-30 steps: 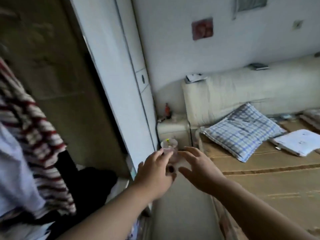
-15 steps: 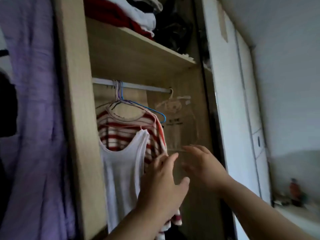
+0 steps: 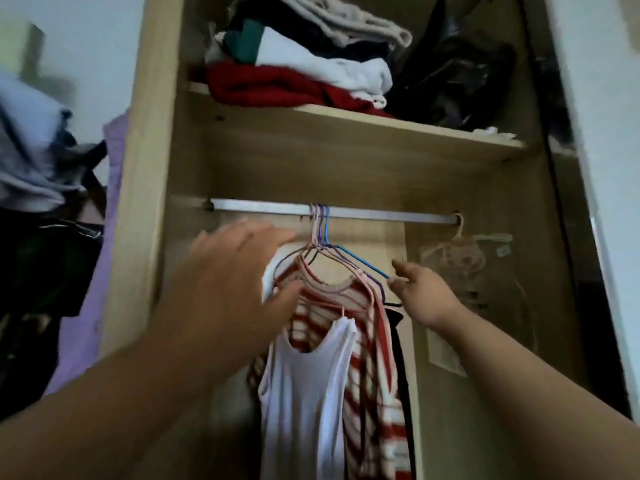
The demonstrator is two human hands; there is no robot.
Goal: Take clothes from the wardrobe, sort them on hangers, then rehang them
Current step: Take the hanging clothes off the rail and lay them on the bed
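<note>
Hangers [image 3: 320, 233] sat bunched at 1 spot on the metal rail [image 3: 381, 216] inside the open wardrobe [image 3: 152, 168], their hooks pressed close together. From them hung a red-and-white striped top [image 3: 375, 375], and in front of it a white vest [image 3: 304, 410] on its own small hook. A dark garment [image 3: 403, 358] hung just behind the striped top, on its right side.

The left hand [image 3: 239, 271] was stretched up in front of the left shoulder of the hangers, palm away from the camera, fingers straight and spread, gripping nothing. Its thumb lay near the neckline of the striped top; blur made it impossible to tell whether it touched the cloth. The right hand [image 3: 426, 292] was raised on the other side of the bunch, thumb and fingers apart and loosely extended. The lower end of the blue hanger [image 3: 360, 259] came right up to its fingertips, but whether they touched it could not be told.

Farther right on the rail hung a clear plastic bag [image 3: 464, 265], apart from the bunch. Above the rail, the shelf [image 3: 381, 123] carried a pile of folded clothes: a red piece [image 3: 270, 86] at the bottom, a white one [image 3: 329, 67] on it, grey cloth [image 3: 363, 24] on top. Beside the pile lay a black bag [image 3: 457, 74]. Left of the wardrobe, purple cloth [image 3: 104, 271] hung against its side panel.
</note>
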